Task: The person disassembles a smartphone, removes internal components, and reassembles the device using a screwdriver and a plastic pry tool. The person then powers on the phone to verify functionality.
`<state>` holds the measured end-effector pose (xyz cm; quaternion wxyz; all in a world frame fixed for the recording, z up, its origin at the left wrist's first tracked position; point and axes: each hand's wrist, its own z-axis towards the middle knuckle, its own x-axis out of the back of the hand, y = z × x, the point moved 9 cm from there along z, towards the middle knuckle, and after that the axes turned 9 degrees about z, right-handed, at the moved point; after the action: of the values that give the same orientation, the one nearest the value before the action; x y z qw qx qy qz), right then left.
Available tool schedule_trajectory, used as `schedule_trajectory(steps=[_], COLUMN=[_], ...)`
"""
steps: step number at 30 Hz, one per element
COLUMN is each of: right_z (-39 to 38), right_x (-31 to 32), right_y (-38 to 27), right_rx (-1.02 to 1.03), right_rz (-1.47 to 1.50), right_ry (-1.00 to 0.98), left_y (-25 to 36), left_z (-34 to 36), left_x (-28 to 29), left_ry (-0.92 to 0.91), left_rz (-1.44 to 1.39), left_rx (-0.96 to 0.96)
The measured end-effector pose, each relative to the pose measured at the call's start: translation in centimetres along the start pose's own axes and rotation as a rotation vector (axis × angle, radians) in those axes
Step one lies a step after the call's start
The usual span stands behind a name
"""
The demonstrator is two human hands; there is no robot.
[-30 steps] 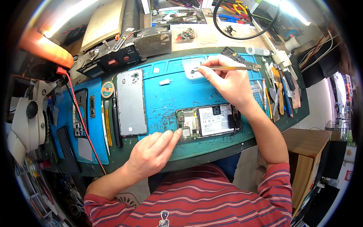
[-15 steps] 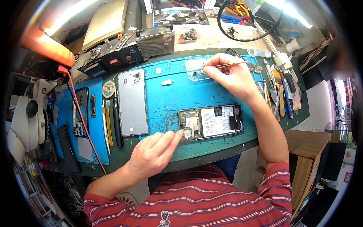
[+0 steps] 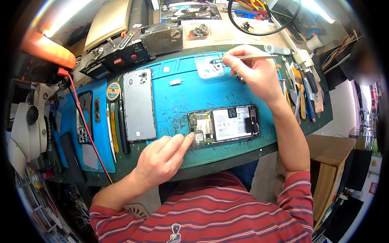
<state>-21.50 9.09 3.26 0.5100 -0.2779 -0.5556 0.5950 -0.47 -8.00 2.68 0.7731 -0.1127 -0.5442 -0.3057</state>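
An opened phone (image 3: pixel 231 124) lies face down on the blue work mat (image 3: pixel 174 97), its white battery and green circuit board bare. My left hand (image 3: pixel 162 157) is closed, its fingertips at the phone's lower left corner, on the edge beside the board. In my right hand (image 3: pixel 257 79) I pinch thin metal tweezers (image 3: pixel 259 57), whose back end sticks out to the right. Their tips reach toward a clear plastic box (image 3: pixel 199 72) at the mat's far edge, where small dark parts (image 3: pixel 216 65) lie. Whether the tips grip a part is too small to tell.
A grey phone back panel (image 3: pixel 139 107) lies left of the phone, beside a black pen-shaped tool (image 3: pixel 122 125) and a solder wick spool (image 3: pixel 113 91). A red cable (image 3: pixel 85 121) crosses the left mat. Several hand tools (image 3: pixel 302 89) lie at right.
My right hand has drawn slightly back to the right from the clear box, and the tweezers have turned in it. The whole view has shifted slightly; my left hand stays at the phone's corner.
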Motion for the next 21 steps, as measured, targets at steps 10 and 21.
schedule_trajectory(steps=[10,21], right_z=[-6.6,-15.6], right_x=[0.4,0.3], right_y=[-3.3,0.8], right_rx=[-0.044,-0.368], right_rz=[0.067,0.463], right_ry=[0.016,0.004], left_y=[0.1,0.3], left_z=[0.0,-0.2], left_x=[0.0,0.0], left_ry=[-0.005,-0.006], left_rz=[0.001,0.035], left_rx=[0.001,0.002])
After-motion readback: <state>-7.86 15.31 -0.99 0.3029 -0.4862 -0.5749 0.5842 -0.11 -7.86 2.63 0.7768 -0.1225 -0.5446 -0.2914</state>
